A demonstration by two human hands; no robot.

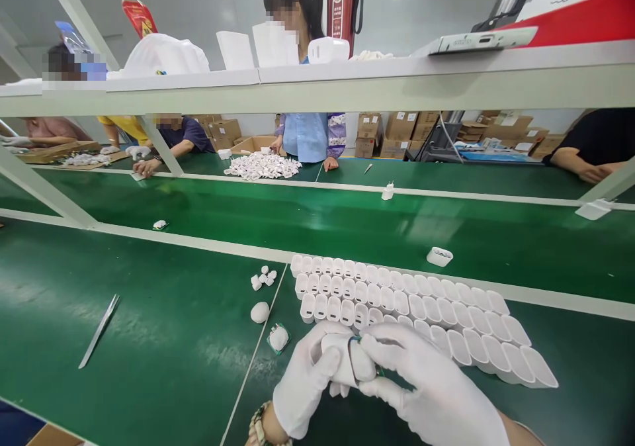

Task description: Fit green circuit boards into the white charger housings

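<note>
My left hand (308, 381), in a white glove, is closed around a white plastic charger housing (342, 361). At its open right end, my right hand (426, 383), gloved too, pinches a small circuit board with a white part (364, 361); its green edge shows between the fingers. How deep the board sits in the housing is hidden. Just beyond the hands stand three rows of open white housings (361, 294). To the left of my left hand lie another circuit board with a white part (278, 338) and a white egg-shaped piece (260, 312).
Several small white pieces (264, 277) and metal tweezers (99, 330) lie on the green bench. Past it, a green conveyor belt (307, 214) carries a few white parts. Co-workers sit across, near a pile of white parts (262, 166). A shelf (317, 85) spans overhead.
</note>
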